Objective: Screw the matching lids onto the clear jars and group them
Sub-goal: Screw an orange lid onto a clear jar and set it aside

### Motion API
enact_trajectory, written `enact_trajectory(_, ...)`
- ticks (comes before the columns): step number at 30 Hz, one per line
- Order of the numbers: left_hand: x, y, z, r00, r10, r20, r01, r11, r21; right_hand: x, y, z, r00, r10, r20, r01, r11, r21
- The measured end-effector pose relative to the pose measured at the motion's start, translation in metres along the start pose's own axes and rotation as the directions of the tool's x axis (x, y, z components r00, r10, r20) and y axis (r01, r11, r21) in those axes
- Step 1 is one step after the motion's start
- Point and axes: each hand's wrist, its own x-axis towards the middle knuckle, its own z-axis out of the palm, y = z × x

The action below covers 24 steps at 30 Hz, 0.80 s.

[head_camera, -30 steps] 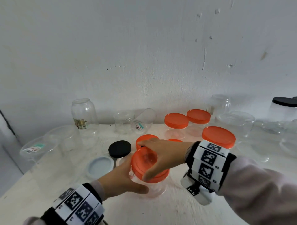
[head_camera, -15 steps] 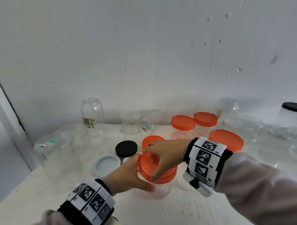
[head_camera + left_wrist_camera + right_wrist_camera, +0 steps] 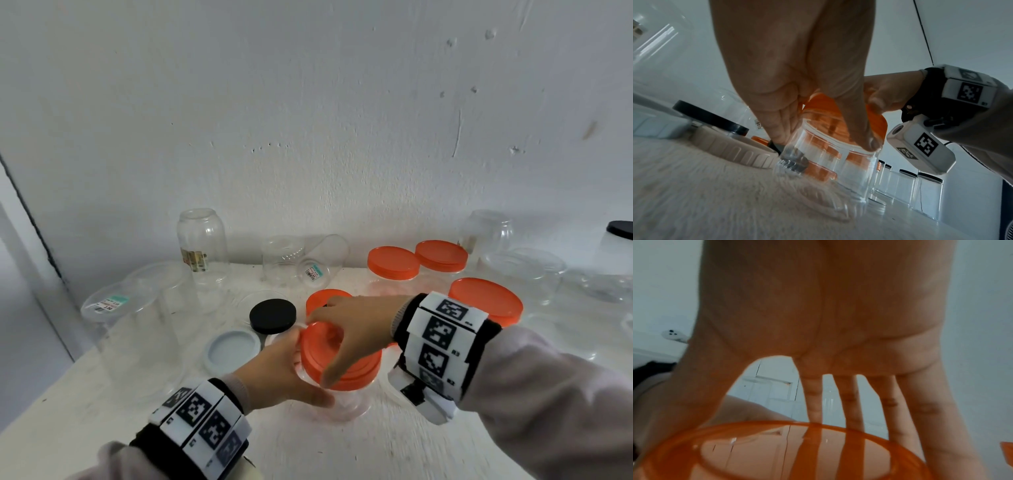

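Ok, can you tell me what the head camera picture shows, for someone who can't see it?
A right hand grips an orange lid on a clear jar that the left hand holds steady on a white table. Behind them stand more clear jars, some with orange lids, against a white wall.

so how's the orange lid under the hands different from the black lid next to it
The orange lid sits on a clear jar, raised off the table; the black lid appears to lie lower, what it rests on being unclear. The orange lid is gripped by the right hand while the left hand holds its jar; the black lid is untouched. The orange lid looks translucent, the black one opaque. Both are round.
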Motion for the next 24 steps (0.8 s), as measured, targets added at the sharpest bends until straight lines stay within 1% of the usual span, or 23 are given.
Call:
enact_trajectory(3, -0.001, 0.001, 0.000, 1.000, -0.015, 0.001, 0.015, 1.000, 0.010, 0.003, -0.002, 0.006, 0.997, 0.055, -0.057, -0.056, 0.998, -0.017)
enact_trajectory(5, -0.001, 0.002, 0.000, 1.000, -0.015, -0.004, 0.015, 1.000, 0.020, 0.003, -0.003, 0.007, 0.997, 0.070, -0.045, -0.071, 0.997, -0.018)
enact_trajectory(7, 0.000, 0.001, 0.000, 1.000, -0.008, -0.012, 0.009, 0.999, 0.046, 0.001, -0.003, 0.002, 0.999, 0.040, 0.016, -0.040, 0.999, -0.012)
enact_trajectory(9, 0.000, 0.001, 0.001, 1.000, 0.012, -0.010, -0.011, 0.999, 0.047, -0.003, -0.003, -0.004, 0.999, -0.016, 0.052, 0.016, 1.000, 0.010)
enact_trajectory(12, 0.000, 0.001, 0.001, 1.000, 0.012, -0.009, -0.012, 0.999, 0.048, -0.004, -0.001, -0.008, 0.999, -0.041, 0.035, 0.040, 0.999, 0.016)
enact_trajectory(18, 0.000, 0.001, 0.000, 1.000, -0.014, -0.009, 0.014, 0.998, 0.061, 0.003, -0.003, 0.005, 0.994, 0.080, -0.069, -0.082, 0.996, -0.036)
enact_trajectory(20, 0.001, 0.001, 0.000, 1.000, -0.016, 0.001, 0.015, 0.998, 0.065, 0.002, -0.002, 0.003, 0.997, 0.075, -0.015, -0.075, 0.996, -0.040)
enact_trajectory(22, 0.001, 0.002, 0.000, 1.000, -0.009, -0.002, 0.009, 0.997, 0.081, -0.002, -0.001, -0.003, 0.998, 0.024, 0.058, -0.023, 0.999, -0.025)
enact_trajectory(24, 0.001, 0.002, 0.000, 1.000, 0.003, -0.009, -0.002, 0.997, 0.077, -0.005, 0.000, -0.009, 0.997, -0.017, 0.079, 0.017, 1.000, -0.005)
